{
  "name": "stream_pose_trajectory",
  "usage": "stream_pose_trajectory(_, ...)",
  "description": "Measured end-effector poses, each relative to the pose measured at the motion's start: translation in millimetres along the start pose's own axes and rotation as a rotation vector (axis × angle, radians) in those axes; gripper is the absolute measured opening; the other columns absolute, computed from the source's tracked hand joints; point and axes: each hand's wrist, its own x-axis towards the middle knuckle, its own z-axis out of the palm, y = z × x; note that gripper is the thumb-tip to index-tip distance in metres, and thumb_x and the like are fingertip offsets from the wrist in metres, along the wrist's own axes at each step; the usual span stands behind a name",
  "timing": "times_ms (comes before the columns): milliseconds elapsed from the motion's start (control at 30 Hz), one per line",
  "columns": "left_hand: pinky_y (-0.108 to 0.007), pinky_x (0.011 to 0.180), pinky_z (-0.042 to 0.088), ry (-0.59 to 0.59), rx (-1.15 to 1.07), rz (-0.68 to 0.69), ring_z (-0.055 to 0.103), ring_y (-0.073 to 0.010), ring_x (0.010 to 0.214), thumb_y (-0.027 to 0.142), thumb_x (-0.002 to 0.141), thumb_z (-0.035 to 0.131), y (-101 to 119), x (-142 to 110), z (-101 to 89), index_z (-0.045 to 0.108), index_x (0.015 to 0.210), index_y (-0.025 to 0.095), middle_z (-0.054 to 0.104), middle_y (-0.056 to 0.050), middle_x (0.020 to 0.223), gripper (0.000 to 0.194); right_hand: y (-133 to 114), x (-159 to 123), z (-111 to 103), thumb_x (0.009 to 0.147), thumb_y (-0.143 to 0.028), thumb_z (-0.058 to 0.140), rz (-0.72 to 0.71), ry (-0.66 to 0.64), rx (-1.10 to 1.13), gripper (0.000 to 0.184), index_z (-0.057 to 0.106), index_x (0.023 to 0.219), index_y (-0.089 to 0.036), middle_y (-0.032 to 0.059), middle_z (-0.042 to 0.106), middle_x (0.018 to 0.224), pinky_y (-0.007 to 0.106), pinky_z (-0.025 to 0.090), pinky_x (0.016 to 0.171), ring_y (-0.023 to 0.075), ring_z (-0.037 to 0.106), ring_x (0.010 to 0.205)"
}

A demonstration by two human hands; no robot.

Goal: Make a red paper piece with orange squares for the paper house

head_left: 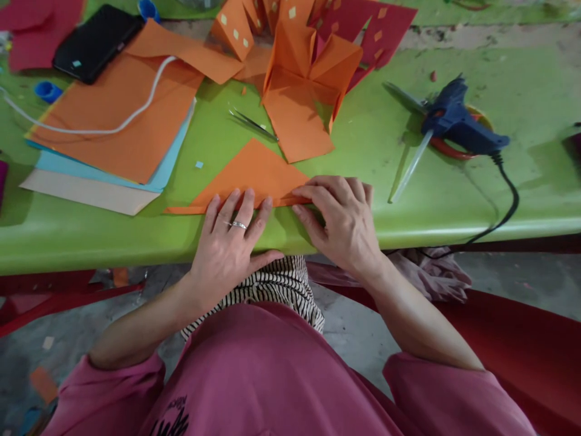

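A sheet of orange paper (254,171), folded into a triangle with a narrow folded strip along its near side, lies close to the table's front edge. My left hand (227,251) is spread flat, its fingertips pressing on the strip; a ring is on one finger. At the strip's right part, my right hand (347,224) pinches the folded edge between thumb and fingers, hiding the paper's right corner. Just beyond the triangle lie metal tweezers (254,124) and a folded orange paper piece (297,124) with standing flaps.
On the green table (454,206), a blue glue gun (463,124) with a clear glue stick and black cord lies right. Left are stacked coloured sheets (122,130), crossed by a white cable (149,103), and a black phone (97,42). Red cut paper (390,30) lies at the back.
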Motion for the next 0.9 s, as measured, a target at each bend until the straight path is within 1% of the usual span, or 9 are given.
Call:
stream_pose_trajectory(100,-0.06,0.118,0.028,0.004,-0.011,-0.012,0.046,-0.0412,0.138,0.063,0.092,0.05,2,1,1.7,0.043,0.15,0.012,0.05,-0.023,0.148,0.078,-12,-7,6,0.101,-0.037,0.048,-0.135,0.026,-0.011,0.04,0.058,0.135,-0.02,0.0094,0.063,0.138,0.047,0.037,0.107,0.0273,0.056,0.126)
stream_pose_trajectory(167,-0.059,0.12,0.026,0.012,-0.009,-0.013,0.045,-0.0412,0.139,0.062,0.092,0.051,3,1,3.4,0.044,0.149,0.011,0.049,-0.022,0.149,0.078,-20,-11,11,0.1,-0.04,0.048,-0.201,0.015,-0.01,0.049,0.051,0.143,-0.015,0.012,0.06,0.143,0.047,0.033,0.116,0.0271,0.053,0.134)
stream_pose_trajectory(233,-0.057,0.121,0.026,0.016,0.01,-0.002,0.042,-0.0406,0.142,0.063,0.092,0.049,1,-2,4.4,0.04,0.151,0.011,0.046,-0.02,0.152,0.079,-25,-15,15,0.1,-0.043,0.05,-0.215,0.008,-0.02,0.057,0.045,0.147,-0.012,0.0145,0.057,0.145,0.047,0.032,0.119,0.0278,0.052,0.137)
stream_pose_trajectory(300,-0.054,0.122,0.026,0.018,0.044,-0.007,0.037,-0.0397,0.145,0.066,0.092,0.046,-5,-9,3.2,0.034,0.154,0.008,0.042,-0.02,0.156,0.086,-26,-17,17,0.098,-0.044,0.052,-0.211,0.009,-0.025,0.063,0.04,0.151,-0.011,0.0161,0.054,0.148,0.048,0.033,0.12,0.0291,0.05,0.139)
stream_pose_trajectory(400,-0.05,0.122,0.029,0.024,0.11,-0.083,0.036,-0.0384,0.146,0.071,0.091,0.044,-21,-26,-3.1,0.028,0.154,0.001,0.039,-0.023,0.156,0.096,-23,-20,18,0.097,-0.045,0.054,-0.215,0.002,-0.01,0.07,0.033,0.155,-0.012,0.0169,0.049,0.151,0.051,0.036,0.119,0.0312,0.048,0.14)
stream_pose_trajectory(533,-0.049,0.119,0.033,0.037,0.137,-0.152,0.04,-0.0374,0.144,0.074,0.088,0.044,-41,-47,-10.3,0.024,0.156,0.001,0.04,-0.027,0.154,0.101,-10,-28,15,0.097,-0.044,0.054,-0.167,0.002,-0.035,0.073,0.026,0.159,-0.016,0.0161,0.046,0.154,0.054,0.039,0.117,0.0338,0.046,0.141)
stream_pose_trajectory(667,-0.048,0.119,0.035,0.074,0.139,-0.141,0.041,-0.0365,0.143,0.073,0.089,0.045,-47,-51,-7.1,0.023,0.157,0.003,0.041,-0.026,0.154,0.1,8,-42,7,0.097,-0.044,0.055,-0.071,0.049,-0.121,0.071,0.03,0.157,-0.014,0.0195,0.049,0.151,0.056,0.04,0.116,0.0354,0.049,0.139)
stream_pose_trajectory(767,-0.049,0.119,0.035,0.113,0.111,-0.142,0.043,-0.0361,0.143,0.073,0.088,0.047,-49,-55,-4.1,0.023,0.157,0.005,0.043,-0.025,0.153,0.1,16,-50,4,0.097,-0.043,0.054,-0.016,0.073,-0.149,0.068,0.032,0.156,-0.015,0.0186,0.051,0.15,0.058,0.038,0.116,0.0359,0.049,0.138)
stream_pose_trajectory(900,-0.054,0.118,0.035,0.122,0.084,-0.17,0.043,-0.0382,0.142,0.071,0.086,0.053,-55,-70,-9.3,0.02,0.158,0.006,0.041,-0.027,0.154,0.102,18,-49,6,0.097,-0.045,0.054,-0.009,0.099,-0.134,0.066,0.037,0.154,-0.015,0.0173,0.053,0.148,0.059,0.034,0.118,0.0339,0.05,0.138)
